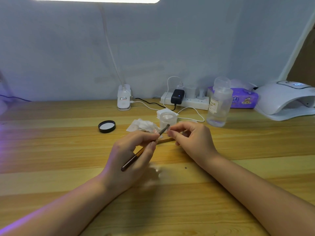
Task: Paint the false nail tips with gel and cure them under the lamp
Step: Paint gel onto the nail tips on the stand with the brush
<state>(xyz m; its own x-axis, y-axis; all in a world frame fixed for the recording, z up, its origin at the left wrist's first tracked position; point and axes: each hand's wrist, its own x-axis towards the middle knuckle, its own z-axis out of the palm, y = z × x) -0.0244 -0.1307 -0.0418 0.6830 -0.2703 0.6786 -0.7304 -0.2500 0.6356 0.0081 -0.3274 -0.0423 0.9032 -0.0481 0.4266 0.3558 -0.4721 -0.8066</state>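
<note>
I saw my left hand [134, 147] gripping the gel brush [144, 148], its tip raised toward my right hand [190, 138], whose fingers pinched something small I could not make out; both hovered just before the open jar [167, 119], curing lamp [286, 99] well right of it on the tabletop [51, 150]

left hand [131, 150]: bare | right hand [192, 142]: bare | forearms: bare (no sleeves, rings or watch showing)
</note>
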